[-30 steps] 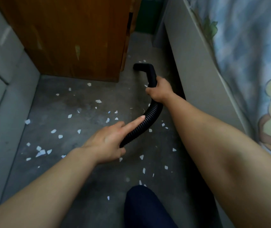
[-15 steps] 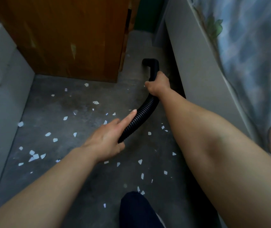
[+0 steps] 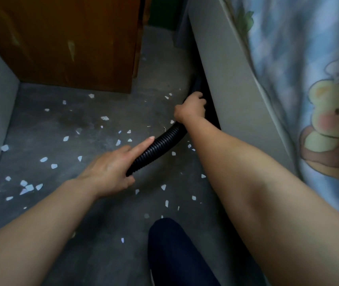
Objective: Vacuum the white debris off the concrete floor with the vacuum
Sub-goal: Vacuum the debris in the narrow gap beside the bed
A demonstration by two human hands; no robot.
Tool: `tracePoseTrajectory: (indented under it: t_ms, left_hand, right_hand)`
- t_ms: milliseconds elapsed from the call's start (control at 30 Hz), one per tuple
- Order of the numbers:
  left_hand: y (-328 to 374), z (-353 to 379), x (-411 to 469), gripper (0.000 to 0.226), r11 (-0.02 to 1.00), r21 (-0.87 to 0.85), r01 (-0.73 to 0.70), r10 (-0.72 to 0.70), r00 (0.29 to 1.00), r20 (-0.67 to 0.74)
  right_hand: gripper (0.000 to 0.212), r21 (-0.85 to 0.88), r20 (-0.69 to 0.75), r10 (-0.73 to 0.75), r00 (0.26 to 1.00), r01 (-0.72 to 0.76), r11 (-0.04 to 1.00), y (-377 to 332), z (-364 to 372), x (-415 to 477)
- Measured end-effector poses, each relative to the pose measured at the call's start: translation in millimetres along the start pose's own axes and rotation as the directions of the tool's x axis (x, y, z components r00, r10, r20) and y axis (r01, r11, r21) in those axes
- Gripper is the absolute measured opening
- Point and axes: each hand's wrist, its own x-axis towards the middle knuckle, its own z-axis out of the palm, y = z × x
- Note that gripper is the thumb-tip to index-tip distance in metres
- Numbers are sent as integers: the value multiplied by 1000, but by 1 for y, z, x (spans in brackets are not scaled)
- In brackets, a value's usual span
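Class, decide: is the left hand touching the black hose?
Touching. The head view shows the left hand gripping the hose, its index finger lying along it.

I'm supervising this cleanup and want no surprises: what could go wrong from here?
1. The right hand aims the black ribbed vacuum hose into the dark gap beside the grey bed panel; its tip is hidden, so it might suck up something unseen.
2. Many white debris chips lie far left on the grey concrete floor and may be missed.
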Motion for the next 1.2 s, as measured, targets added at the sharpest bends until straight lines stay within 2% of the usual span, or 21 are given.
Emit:
tracePoseTrajectory:
  t_ms: [167,467,833,1033,1200]
  left_hand:
    - [9,2,-12,110,999,28,-37,37,999,9]
    - [15,-7,-28,109,991,83,-104,105,994,-2]
    - [10,-40,-59,103,983,89,-159,157,987,35]
    - [24,-48,-76,93,974,107,-201,198,979,44]
    - [38,-63,-92,89,968,139,-207,204,978,33]
  right_hand:
    - [80,52,29,77,997,-79,996,22,-6,-13]
    - [59,140,73,-39,997,28,990,31,-9,-23]
    - [57,120,141,-44,989,27,992,31,-32,-68]
    - [49,88,264,-135,955,115,989,35,-47,-89]
    - [39,120,431,-226,874,193,974,14,-62,-100]
